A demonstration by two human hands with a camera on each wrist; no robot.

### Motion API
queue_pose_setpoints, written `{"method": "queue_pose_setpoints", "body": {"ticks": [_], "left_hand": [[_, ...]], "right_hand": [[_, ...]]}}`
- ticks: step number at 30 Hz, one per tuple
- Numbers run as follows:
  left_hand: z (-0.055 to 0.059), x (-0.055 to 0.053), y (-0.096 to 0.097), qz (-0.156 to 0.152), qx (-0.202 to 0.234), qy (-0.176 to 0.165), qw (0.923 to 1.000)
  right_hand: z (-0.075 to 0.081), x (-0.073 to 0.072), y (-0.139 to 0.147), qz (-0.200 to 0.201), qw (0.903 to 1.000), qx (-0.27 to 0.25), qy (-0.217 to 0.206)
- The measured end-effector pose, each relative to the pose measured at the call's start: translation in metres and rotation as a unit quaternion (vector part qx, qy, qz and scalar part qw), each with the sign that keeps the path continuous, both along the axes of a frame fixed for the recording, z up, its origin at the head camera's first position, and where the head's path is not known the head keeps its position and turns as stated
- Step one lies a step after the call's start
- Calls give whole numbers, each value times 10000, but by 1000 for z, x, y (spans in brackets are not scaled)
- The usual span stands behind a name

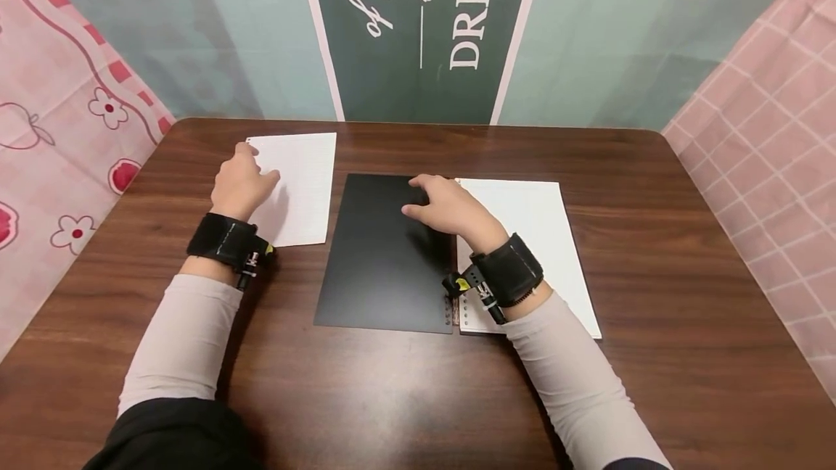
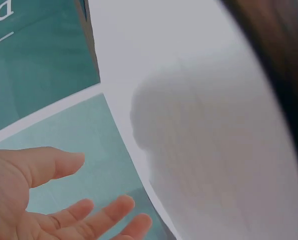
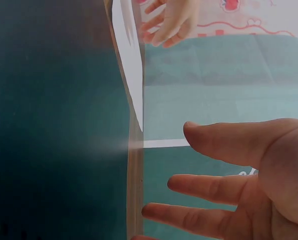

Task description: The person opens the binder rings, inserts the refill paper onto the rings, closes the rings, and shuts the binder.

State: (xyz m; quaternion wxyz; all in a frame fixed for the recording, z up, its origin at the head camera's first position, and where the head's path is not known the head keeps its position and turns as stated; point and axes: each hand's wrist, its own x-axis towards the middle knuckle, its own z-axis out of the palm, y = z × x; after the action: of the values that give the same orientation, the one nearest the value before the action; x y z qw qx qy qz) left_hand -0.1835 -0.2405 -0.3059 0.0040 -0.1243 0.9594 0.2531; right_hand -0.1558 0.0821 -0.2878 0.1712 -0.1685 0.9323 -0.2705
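Observation:
A loose sheet of white paper (image 1: pixel 303 191) lies at the back left of the table. My left hand (image 1: pixel 239 183) hovers over the sheet's left edge, thumb and fingers spread, and casts a shadow on it. In the left wrist view the fingers (image 2: pixel 61 162) hold nothing. An open spiral notebook lies in the middle, its black cover (image 1: pixel 379 260) on the left and a white page (image 1: pixel 538 245) on the right. Over its binding hangs my right hand (image 1: pixel 451 209), fingers pointing left above the black cover. Its thumb (image 3: pixel 228 142) stands apart from the extended fingers.
Brown wood-grain table (image 1: pixel 392 397) surrounds the paper and notebook. A green backdrop (image 1: pixel 418 85) with white lettering rises behind the far edge. Pink patterned cloth (image 1: pixel 72 165) hangs at the left, and pink checked cloth (image 1: pixel 777 129) at the right. Both wrists carry black straps with cameras.

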Motion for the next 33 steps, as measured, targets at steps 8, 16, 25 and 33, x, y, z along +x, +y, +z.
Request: {"method": "queue_pose_setpoints", "body": {"ticks": [8, 16, 25, 33], "left_hand": [[4, 1, -17, 23, -281, -447, 9986], [1, 4, -27, -165, -483, -1260, 9907], [-2, 10, -31, -87, -634, -1732, 9828], [3, 5, -28, -46, -688, -1664, 9836]], "right_hand": [[0, -3, -15, 82, 10000, -27, -3], [-5, -9, -31, 68, 9999, 54, -141], [-4, -7, -42, 160, 9996, 108, -214], [-4, -10, -48, -54, 9996, -221, -160]]}}
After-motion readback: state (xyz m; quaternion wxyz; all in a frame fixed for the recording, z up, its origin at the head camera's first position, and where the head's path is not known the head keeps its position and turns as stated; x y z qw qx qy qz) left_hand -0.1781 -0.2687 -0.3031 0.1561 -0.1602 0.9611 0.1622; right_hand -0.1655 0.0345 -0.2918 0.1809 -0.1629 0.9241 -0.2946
